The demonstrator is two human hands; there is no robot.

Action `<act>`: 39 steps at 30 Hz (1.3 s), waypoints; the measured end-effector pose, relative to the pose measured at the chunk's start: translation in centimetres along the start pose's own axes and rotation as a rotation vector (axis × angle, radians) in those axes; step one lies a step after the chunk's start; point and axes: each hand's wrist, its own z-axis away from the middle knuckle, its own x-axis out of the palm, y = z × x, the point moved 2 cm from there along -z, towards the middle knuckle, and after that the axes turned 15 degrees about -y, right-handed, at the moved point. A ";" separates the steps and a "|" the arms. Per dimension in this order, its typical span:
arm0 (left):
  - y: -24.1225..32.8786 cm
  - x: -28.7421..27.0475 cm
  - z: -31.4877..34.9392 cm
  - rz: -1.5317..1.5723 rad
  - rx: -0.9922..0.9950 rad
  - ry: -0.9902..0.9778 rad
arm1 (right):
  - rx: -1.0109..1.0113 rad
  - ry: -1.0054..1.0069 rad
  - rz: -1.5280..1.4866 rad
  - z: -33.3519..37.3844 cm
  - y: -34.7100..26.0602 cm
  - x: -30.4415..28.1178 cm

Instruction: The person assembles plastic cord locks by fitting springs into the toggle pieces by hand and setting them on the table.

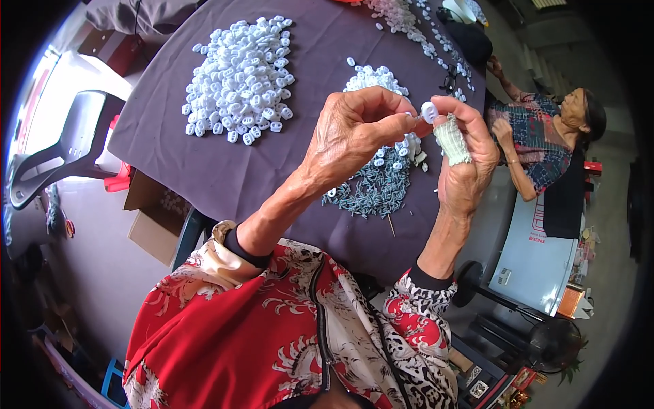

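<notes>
- Clock reference: all directions are taken from the white oval plastic piece with two openings (pixel 428 112), held raised above the purple-grey cloth-covered table (pixel 170 153).
- Right hand (pixel 471 146): positioned at 4 o'clock; fingers bent, fingertips closed on the white oval plastic piece. A pale green ribbed fabric sleeve (pixel 453 142) covers one digit.
- Left hand (pixel 357 129): positioned at 9 o'clock; thumb and forefinger pinched together near the piece's edge. They appear to grip a slender grey part (pixel 419 121), too small to identify.
- Large pile of white oval plastic pieces (pixel 238 78): between 9 and 10 o'clock, well apart from both hands.
- Smaller pile of white oval plastic pieces (pixel 377 78): at 10 o'clock, partly hidden behind the left hand.
- Heap of slender blue-grey parts (pixel 371 189): at 7 o'clock, below the left hand, with several white pieces lying on it.
- Thin light-brown stick (pixel 392 226): between 6 and 7 o'clock, just beside the heap.
- Seated co-worker in a dark patterned top (pixel 545 140): at 3 o'clock.
</notes>
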 end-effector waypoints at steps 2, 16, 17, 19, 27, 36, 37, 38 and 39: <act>-0.1 0.0 0.0 -0.005 0.000 -0.004 | -0.039 -0.002 0.023 -0.1 0.1 0.1; -0.4 -0.1 0.0 -0.021 0.007 -0.016 | -0.046 -0.027 0.073 0.1 0.3 0.1; -0.4 -0.1 0.0 -0.022 0.009 -0.018 | -0.052 -0.030 0.081 0.0 0.4 0.1; -0.2 -0.2 0.1 -0.054 -0.004 -0.020 | -0.057 -0.031 0.090 0.1 0.3 0.1; -0.6 -0.1 0.0 -0.057 0.011 -0.037 | -0.039 -0.030 0.137 0.4 0.1 0.1; -1.3 -0.2 -0.2 0.086 -0.043 -0.066 | -0.011 -0.016 0.073 0.8 0.8 0.2; -1.3 -0.2 -0.2 0.088 -0.042 -0.068 | 0.010 -0.008 0.074 0.9 0.8 0.0; -1.4 -0.2 -0.2 0.088 -0.042 -0.068 | 0.009 -0.011 0.071 0.8 0.8 0.0; -1.5 -0.2 -0.2 0.089 -0.043 -0.069 | 0.009 -0.009 0.075 0.7 0.9 0.1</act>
